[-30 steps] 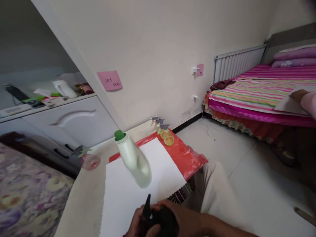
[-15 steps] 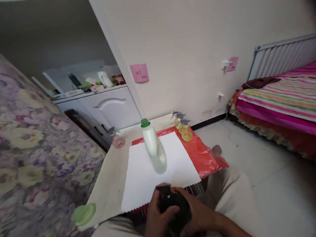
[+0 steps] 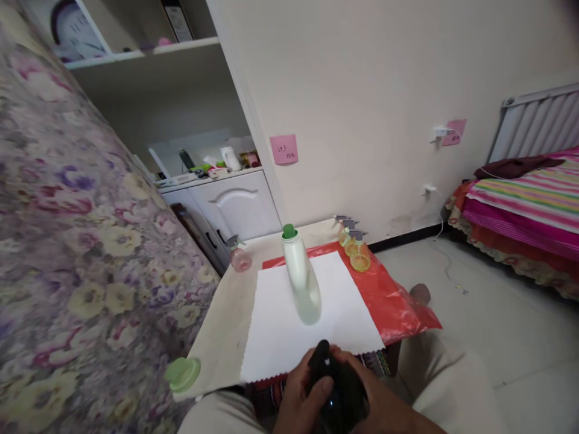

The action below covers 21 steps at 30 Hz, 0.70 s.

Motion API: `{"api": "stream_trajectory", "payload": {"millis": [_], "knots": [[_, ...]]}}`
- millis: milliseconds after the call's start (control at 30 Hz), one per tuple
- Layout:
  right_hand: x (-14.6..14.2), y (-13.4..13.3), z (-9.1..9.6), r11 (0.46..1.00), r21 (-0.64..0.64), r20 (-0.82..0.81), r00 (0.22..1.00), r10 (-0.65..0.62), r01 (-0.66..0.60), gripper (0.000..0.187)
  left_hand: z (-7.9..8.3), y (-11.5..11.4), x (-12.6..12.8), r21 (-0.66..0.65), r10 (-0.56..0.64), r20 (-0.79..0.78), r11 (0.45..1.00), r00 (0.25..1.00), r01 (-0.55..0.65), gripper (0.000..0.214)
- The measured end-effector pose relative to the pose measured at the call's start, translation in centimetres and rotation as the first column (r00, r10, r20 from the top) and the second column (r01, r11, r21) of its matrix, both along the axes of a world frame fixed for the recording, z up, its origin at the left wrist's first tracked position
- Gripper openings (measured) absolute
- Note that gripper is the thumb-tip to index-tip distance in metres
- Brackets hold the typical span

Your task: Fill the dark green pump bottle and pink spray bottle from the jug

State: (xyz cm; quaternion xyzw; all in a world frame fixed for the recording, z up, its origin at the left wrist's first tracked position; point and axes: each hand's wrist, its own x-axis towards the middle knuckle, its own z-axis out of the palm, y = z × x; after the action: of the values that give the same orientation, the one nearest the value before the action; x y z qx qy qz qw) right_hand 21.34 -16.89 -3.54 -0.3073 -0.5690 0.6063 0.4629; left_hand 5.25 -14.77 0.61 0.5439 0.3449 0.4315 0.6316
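Low in front of my lap, a dark spray bottle with a black head is held between both hands. My left hand wraps its near left side, thumb pressed on its front. My right hand closes round the right side. Just beyond them, a pale green detergent bottle with an open neck and a green spout stands on a white sheet. A light green cap lies at the table's left front corner.
A pinkish clear spray bottle stands at the table's back left. Several yellowish spray bottles line up at the back right, on red plastic. A flowered curtain hangs close on the left; a bed is at the right.
My view has swung left and up, so the table and its things appear farther right. Both hands keep hold of the dark spray bottle, whose head has turned a little.
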Motion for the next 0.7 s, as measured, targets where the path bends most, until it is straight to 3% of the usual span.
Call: {"api": "stream_trajectory", "payload": {"millis": [133,300,433,533,700], "knots": [[-0.1,-0.1,0.3,1.000,0.017,0.031,0.999,-0.021,0.021,0.082,0.0,0.0,0.3,0.005,-0.033,0.017,0.999,0.999,0.033,0.035],[0.3,-0.2,0.1,0.999,0.025,0.102,0.994,-0.046,0.043,0.089,0.0,0.1,0.4,0.012,-0.026,0.007,1.000,1.000,0.026,0.059],[0.4,-0.2,0.3,0.997,0.040,0.122,0.990,-0.067,0.063,0.075,0.2,0.2,0.4,0.045,-0.085,-0.023,0.995,0.996,0.086,0.043],[0.4,-0.2,0.9,0.999,0.030,0.078,0.996,-0.046,0.043,0.072,0.0,0.4,0.7,0.041,-0.040,-0.029,0.998,0.999,0.041,0.038],[0.5,-0.2,1.7,0.999,0.022,0.047,0.998,-0.044,0.043,0.074,0.1,0.3,1.0,0.040,-0.056,-0.004,0.998,0.998,0.056,0.058]]}}
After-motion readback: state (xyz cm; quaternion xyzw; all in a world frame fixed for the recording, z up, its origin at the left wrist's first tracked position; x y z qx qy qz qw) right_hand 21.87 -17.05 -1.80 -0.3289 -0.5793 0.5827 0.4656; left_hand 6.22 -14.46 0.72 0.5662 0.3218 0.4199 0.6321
